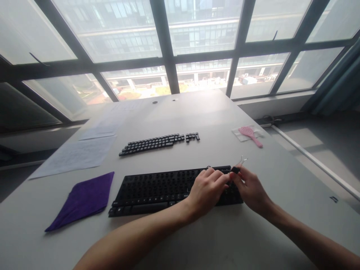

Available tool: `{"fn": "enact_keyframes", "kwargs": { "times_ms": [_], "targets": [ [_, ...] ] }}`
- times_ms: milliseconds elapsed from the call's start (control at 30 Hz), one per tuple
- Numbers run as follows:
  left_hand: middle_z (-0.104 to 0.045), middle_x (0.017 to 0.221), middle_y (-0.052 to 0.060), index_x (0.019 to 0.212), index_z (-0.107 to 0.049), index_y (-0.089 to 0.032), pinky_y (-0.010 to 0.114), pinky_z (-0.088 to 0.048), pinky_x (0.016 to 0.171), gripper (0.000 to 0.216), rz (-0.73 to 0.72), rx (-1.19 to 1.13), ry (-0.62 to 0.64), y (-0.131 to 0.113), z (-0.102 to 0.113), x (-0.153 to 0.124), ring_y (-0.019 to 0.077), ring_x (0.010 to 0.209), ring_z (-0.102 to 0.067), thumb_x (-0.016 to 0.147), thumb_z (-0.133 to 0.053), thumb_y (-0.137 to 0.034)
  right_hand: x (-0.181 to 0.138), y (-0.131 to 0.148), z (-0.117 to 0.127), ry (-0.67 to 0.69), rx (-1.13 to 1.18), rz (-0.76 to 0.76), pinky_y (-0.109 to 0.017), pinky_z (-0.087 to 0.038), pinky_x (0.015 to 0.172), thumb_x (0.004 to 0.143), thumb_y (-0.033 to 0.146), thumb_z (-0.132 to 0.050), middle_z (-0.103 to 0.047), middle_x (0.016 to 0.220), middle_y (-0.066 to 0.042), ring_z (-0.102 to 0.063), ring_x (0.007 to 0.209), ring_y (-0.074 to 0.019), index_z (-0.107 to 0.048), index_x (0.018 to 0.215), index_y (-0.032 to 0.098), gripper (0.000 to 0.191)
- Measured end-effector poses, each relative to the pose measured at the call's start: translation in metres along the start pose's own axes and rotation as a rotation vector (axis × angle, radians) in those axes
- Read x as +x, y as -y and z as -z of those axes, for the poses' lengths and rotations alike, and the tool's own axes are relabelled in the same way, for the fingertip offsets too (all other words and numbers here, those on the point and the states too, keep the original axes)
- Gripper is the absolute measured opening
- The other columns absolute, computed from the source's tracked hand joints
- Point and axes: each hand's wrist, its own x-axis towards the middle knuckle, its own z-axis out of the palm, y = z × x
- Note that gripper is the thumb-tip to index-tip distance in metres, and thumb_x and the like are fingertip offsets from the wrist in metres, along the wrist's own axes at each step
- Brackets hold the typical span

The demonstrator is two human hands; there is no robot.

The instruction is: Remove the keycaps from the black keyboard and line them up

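Observation:
The black keyboard (157,187) lies before me, most of its upper key rows without caps, while some bottom keys remain on. Over its right end, my right hand (251,187) is closed in a pinch on a wire keycap puller (243,160), its thin prongs pointing up and away. A small black keycap (235,170) sits at the fingertips, between the two hands. My left hand (206,187) is closed, fingers curled, with its fingertips reaching the keycap; their exact hold is partly hidden. The wrists and hands cover the keyboard's right part.
Rows of removed keycaps (152,144) lie behind the keyboard. A purple cloth (87,197) is at left, with paper sheets (75,157) beyond it. A pink hairbrush (250,135) rests on a clear plastic bag at right. The white table (208,112) runs toward the windows.

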Motion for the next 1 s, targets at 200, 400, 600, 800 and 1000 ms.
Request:
{"fn": "enact_keyframes", "kwargs": {
  "times_ms": [200, 400, 600, 800, 1000],
  "targets": [
    [-0.067, 0.106, 0.008, 0.116, -0.063, -0.026, 0.036, -0.047, 0.08, 0.024, -0.081, 0.071, -0.042, -0.011, 0.011, -0.002, 0.0211, 0.094, -0.059, 0.1, -0.046, -0.026, -0.001, 0.01, 0.0, -0.038, 0.206, -0.05, -0.026, -0.044, 0.056, 0.095, 0.044, -0.056, -0.057, 0.066, 0.002, -0.055, 0.06, -0.0148, -0.053, 0.08, 0.021, 0.027],
    [-0.069, 0.1, 0.005, 0.101, -0.068, -0.023, 0.032, -0.051, 0.086, 0.012, 0.062, -0.221, -0.115, 0.013, 0.032, 0.015, 0.0184, 0.093, -0.061, 0.093, -0.06, -0.028, 0.0, 0.011, -0.001, -0.06, 0.288, -0.072, -0.027, -0.047, 0.061, 0.095, 0.045, -0.057, -0.063, 0.07, -0.001, -0.059, 0.064, -0.0159, -0.056, 0.079, 0.02, 0.03],
    [-0.073, 0.091, 0.003, 0.098, -0.071, -0.021, 0.034, -0.049, 0.084, 0.014, 0.282, 0.008, -0.127, 0.115, 0.049, 0.048, 0.0213, 0.089, -0.062, 0.084, -0.069, -0.023, 0.0, 0.008, -0.003, -0.038, 0.326, -0.07, -0.028, -0.049, 0.065, 0.095, 0.045, -0.058, -0.066, 0.073, -0.003, -0.062, 0.066, -0.0165, -0.06, 0.079, 0.019, 0.031],
    [-0.067, 0.103, 0.006, 0.091, -0.077, -0.022, 0.038, -0.046, 0.091, 0.01, 0.245, 0.234, -0.054, 0.166, 0.029, 0.054, 0.0252, 0.099, -0.054, 0.083, -0.071, -0.025, 0.002, 0.006, 0.0, -0.04, 0.341, -0.065, -0.029, -0.049, 0.066, 0.095, 0.045, -0.058, -0.068, 0.075, -0.004, -0.063, 0.067, -0.017, -0.062, 0.08, 0.018, 0.031],
    [-0.061, 0.108, 0.007, 0.094, -0.079, -0.025, 0.042, -0.044, 0.094, 0.014, 0.271, 0.293, -0.099, 0.178, 0.02, 0.058, 0.0274, 0.102, -0.047, 0.081, -0.073, -0.028, 0.003, 0.003, 0.003, -0.016, 0.314, -0.065, -0.03, -0.048, 0.067, 0.095, 0.044, -0.059, -0.068, 0.073, -0.004, -0.063, 0.069, -0.0176, -0.063, 0.081, 0.018, 0.03]
  ]
}}
